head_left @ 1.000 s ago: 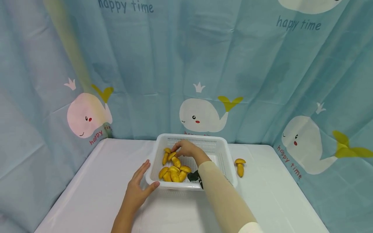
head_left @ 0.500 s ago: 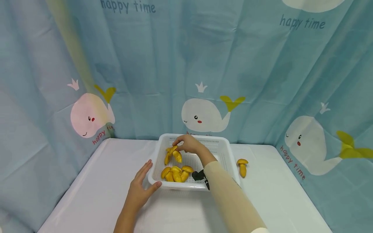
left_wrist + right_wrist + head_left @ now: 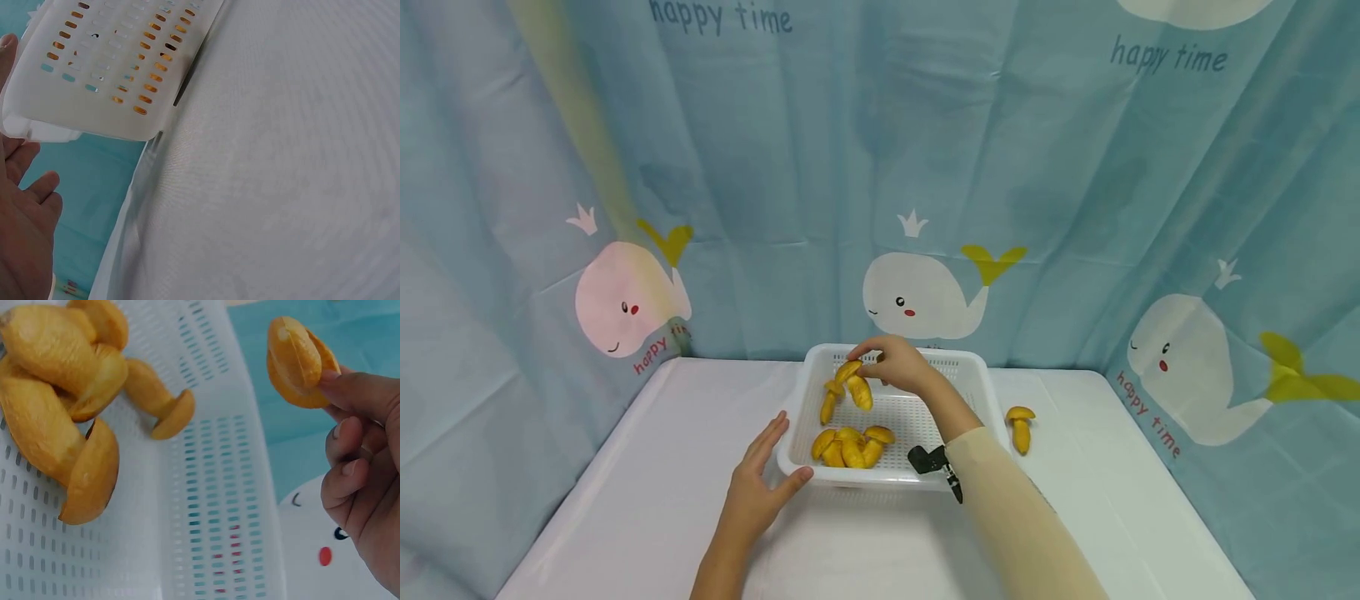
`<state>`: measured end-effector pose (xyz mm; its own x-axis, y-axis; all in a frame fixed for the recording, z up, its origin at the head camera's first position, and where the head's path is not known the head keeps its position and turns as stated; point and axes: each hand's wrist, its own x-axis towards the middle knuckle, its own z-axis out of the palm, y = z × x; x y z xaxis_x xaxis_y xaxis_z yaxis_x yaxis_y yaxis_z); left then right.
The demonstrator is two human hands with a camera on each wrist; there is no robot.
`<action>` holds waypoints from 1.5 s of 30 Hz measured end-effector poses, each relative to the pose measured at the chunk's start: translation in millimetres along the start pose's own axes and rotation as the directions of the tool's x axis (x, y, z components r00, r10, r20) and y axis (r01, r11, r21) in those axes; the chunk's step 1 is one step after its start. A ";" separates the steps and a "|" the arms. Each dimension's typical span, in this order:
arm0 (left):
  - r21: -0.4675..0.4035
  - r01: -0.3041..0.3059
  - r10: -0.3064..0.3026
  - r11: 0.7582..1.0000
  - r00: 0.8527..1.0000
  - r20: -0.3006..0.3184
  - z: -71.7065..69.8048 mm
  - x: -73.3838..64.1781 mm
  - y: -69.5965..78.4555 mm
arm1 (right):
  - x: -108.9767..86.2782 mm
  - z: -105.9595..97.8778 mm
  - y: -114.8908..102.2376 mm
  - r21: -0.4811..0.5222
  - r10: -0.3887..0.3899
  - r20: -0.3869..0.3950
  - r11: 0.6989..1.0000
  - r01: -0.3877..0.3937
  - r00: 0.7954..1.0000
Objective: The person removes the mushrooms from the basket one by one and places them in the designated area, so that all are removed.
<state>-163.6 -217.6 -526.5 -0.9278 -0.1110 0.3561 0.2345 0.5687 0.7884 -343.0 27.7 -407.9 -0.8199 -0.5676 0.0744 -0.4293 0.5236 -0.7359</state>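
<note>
My right hand (image 3: 898,367) pinches a yellow mushroom (image 3: 859,390) by its cap above the back left of a white perforated basket (image 3: 880,477). In the right wrist view this mushroom (image 3: 294,362) is between thumb and fingers, stem pointing toward the camera. Below it, another mushroom (image 3: 828,406) lies in the basket near the left wall. Several more mushrooms (image 3: 852,450) are bunched at the basket's front left. My left hand (image 3: 758,493) is spread at the basket's left front corner, fingers fairly straight, thumb at the front rim. Only part of the left hand (image 3: 28,219) shows in its wrist view.
A single mushroom (image 3: 1021,431) lies on the white table (image 3: 1112,500) just right of the basket. Behind stands a blue curtain (image 3: 790,183) with printed whales. A black wrist mount (image 3: 936,462) is on the right forearm, over the basket's front right rim.
My right hand has lifted the mushroom up and slightly right from the basket's back left, away from the one beneath it. The left hand has stayed at the basket's corner.
</note>
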 end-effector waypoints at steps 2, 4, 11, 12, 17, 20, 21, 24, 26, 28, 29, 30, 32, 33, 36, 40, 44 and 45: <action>-0.003 -0.004 0.004 1.000 1.000 -0.002 0.3 0.1 -0.2 | -6.2 -3.1 -2.8 0.023 -0.016 -0.016 1.000 0.016 1.000; -0.005 -0.009 0.009 1.000 1.000 -0.006 0.9 0.1 -0.7 | -13.4 -6.8 -7.0 0.031 -0.031 -0.032 0.999 0.032 0.999; -0.017 -0.017 0.017 1.000 1.000 -0.013 1.4 -0.4 -2.0 | -44.0 -19.8 -20.5 0.062 -0.068 -0.117 0.995 0.075 0.991; -0.017 -0.020 0.019 1.000 1.000 -0.014 1.4 -0.1 -2.7 | -48.2 -21.3 -20.9 0.076 -0.073 -0.131 0.994 0.083 0.989; -0.011 -0.020 0.020 1.000 1.000 -0.010 1.5 0.6 -3.5 | -67.8 -27.3 -20.5 0.121 -0.084 -0.188 0.987 0.108 0.979; -0.012 -0.021 0.021 1.000 1.000 -0.012 1.3 0.2 -2.8 | -77.0 -29.2 -19.0 0.129 -0.082 -0.209 0.985 0.111 0.975; -0.017 -0.020 0.020 1.000 1.000 -0.014 1.3 0.0 -2.7 | -79.7 -29.7 -18.3 0.132 -0.080 -0.215 0.985 0.110 0.973; -0.023 -0.020 0.020 1.000 1.000 -0.017 1.1 -0.6 -2.7 | -88.0 -30.5 -16.4 0.132 -0.070 -0.227 0.986 0.102 0.971; -0.024 -0.022 0.021 0.999 1.000 -0.018 0.9 -0.9 -2.9 | -93.5 -30.8 -14.9 0.129 -0.068 -0.235 0.987 0.100 0.970; -0.023 -0.026 0.025 0.999 0.999 -0.020 0.7 -0.7 -3.2 | -99.4 -31.1 -13.4 0.123 -0.065 -0.247 0.988 0.097 0.967; -0.021 -0.028 0.027 0.999 0.999 -0.020 0.5 -0.7 -3.3 | -102.2 -31.2 -12.5 0.121 -0.065 -0.255 0.988 0.098 0.965; -0.018 -0.030 0.030 0.999 0.999 -0.021 0.4 -0.6 -3.4 | -105.1 -31.2 -11.6 0.118 -0.066 -0.264 0.988 0.100 0.962; -0.019 -0.032 0.031 0.999 0.999 -0.023 0.1 -0.5 -3.4 | -111.4 -31.3 -10.3 0.116 -0.069 -0.280 0.988 0.105 0.957; -0.019 -0.031 0.031 0.999 0.999 -0.023 -0.1 -0.3 -3.3 | -114.8 -31.3 -9.8 0.111 -0.073 -0.290 0.988 0.110 0.954; -0.020 -0.025 0.025 0.999 1.000 -0.020 -0.7 -0.3 -2.6 | -125.6 -31.0 -7.5 0.104 -0.086 -0.312 0.987 0.124 0.946; -0.022 -0.018 0.018 1.000 1.000 -0.017 -0.6 -0.3 -1.9 | -140.3 -30.3 -2.6 0.103 -0.093 -0.337 0.986 0.134 0.937; -0.019 -0.031 0.031 0.999 0.999 -0.018 0.6 0.4 -1.9 | -155.1 -30.1 1.7 0.121 -0.097 -0.361 0.981 0.149 0.927; -0.019 -0.034 0.034 0.999 0.999 -0.016 1.0 0.7 -1.9 | -158.9 -30.1 2.5 0.126 -0.098 -0.368 0.980 0.154 0.925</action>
<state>-164.9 -217.9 -528.2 -0.9145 -0.1052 0.3906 0.2713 0.5568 0.7851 -225.2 138.3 -401.3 -0.8557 -0.3423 0.3881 -0.4988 0.3456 -0.7949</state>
